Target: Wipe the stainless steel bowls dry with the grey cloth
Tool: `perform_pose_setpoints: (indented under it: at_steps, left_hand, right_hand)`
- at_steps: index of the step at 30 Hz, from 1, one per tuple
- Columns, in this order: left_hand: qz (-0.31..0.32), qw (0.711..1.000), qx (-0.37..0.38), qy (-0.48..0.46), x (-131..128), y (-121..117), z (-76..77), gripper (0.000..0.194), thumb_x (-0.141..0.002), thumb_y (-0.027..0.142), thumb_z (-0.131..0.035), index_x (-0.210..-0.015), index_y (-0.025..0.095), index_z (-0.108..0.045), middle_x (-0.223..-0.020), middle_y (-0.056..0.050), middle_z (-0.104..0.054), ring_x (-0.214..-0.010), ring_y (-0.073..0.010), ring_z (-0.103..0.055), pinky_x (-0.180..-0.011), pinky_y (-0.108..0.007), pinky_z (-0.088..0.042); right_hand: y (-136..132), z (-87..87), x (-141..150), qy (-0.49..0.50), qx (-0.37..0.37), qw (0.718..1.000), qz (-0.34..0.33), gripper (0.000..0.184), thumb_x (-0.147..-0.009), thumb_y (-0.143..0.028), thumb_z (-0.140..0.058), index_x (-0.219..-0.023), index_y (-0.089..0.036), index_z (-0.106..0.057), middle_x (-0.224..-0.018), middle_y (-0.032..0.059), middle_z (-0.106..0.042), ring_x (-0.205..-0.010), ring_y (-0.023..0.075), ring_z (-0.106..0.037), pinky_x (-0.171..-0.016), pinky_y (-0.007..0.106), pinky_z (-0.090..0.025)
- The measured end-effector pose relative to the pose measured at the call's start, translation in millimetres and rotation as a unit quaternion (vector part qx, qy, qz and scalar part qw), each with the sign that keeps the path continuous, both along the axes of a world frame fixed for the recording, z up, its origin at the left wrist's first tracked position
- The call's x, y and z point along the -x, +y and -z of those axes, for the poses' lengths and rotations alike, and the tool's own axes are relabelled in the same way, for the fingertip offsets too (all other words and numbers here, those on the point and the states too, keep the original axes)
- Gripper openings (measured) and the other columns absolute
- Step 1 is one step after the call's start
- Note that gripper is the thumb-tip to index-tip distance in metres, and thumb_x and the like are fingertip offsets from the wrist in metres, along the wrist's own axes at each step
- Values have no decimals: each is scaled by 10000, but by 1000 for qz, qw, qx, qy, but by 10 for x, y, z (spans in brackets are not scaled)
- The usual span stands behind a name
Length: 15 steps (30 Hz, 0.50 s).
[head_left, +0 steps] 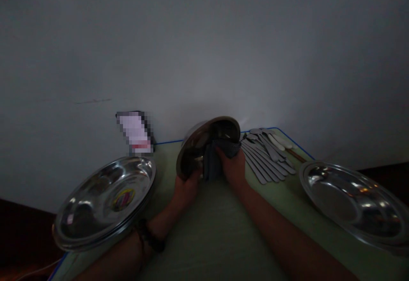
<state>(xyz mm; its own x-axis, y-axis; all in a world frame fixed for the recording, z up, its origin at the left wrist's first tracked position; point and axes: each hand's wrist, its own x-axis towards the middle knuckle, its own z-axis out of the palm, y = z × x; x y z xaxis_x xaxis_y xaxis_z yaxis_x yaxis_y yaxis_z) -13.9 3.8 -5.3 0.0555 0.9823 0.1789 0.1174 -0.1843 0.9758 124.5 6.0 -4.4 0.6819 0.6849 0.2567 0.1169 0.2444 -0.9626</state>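
Observation:
A shiny metal bowl (190, 151) is held up, tilted, over the middle of the table, its inside facing me. My left hand (188, 185) grips the lower left rim, with some of its fingers hidden by the bowl. In my right hand (231, 163) is a dark grey cloth (213, 161), pressed against the right side of the bowl's inside. Part of the cloth hangs below the rim. Just right of that hand, several metal pieces of cutlery (263, 161) lie fanned out on the table.
On the left of the green table (207, 234) sits a stack of metal basins (86, 204), the top one with a yellow and red sticker. Another metal basin (335, 195) stands at the right edge. A phone-like object (136, 131), blurred out, leans against the grey wall (204, 50).

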Motion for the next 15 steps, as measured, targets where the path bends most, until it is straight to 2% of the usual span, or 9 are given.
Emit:
perform_pose_setpoints:
  at_steps: [4,8,12,15]
  left_hand:
    - [31,999,-30,-6,-6,-36,-30,505,-720,306,-616,-1210,207,-549,-1195,-71,-659,-1160,-261,-571,-1019,-417,-424]
    - [38,999,-13,-11,-22,-34,-29,510,-697,313,-640,-1191,203,-570,-1229,-83,-646,-1192,-278,-551,-1041,-442,-400]
    - [19,1000,17,-15,-51,-25,-69,408,-709,365,-664,-1083,205,-635,-1186,-72,-675,-1221,-278,-533,-1057,-447,-384]
    - [25,997,63,-25,-79,-36,-117,387,-708,418,-677,-1029,202,-662,-1092,-72,-715,-1147,-293,-590,-968,-462,-470]
  right_hand:
    - [14,-31,-62,71,-19,997,33,422,-634,-440,-718,-925,-143,-646,-947,109,-723,-890,242,-659,-794,381,-507]
    - [20,-24,-82,136,23,990,3,446,-621,-474,-716,-895,-126,-668,-914,114,-728,-880,258,-669,-764,378,-515]
    - [24,6,-69,91,54,993,-52,390,-584,-396,-748,-861,-132,-673,-865,102,-730,-830,264,-674,-730,379,-515]
    - [27,32,-49,19,43,998,-51,404,-578,-331,-758,-922,-147,-655,-952,99,-720,-879,253,-664,-779,378,-506]
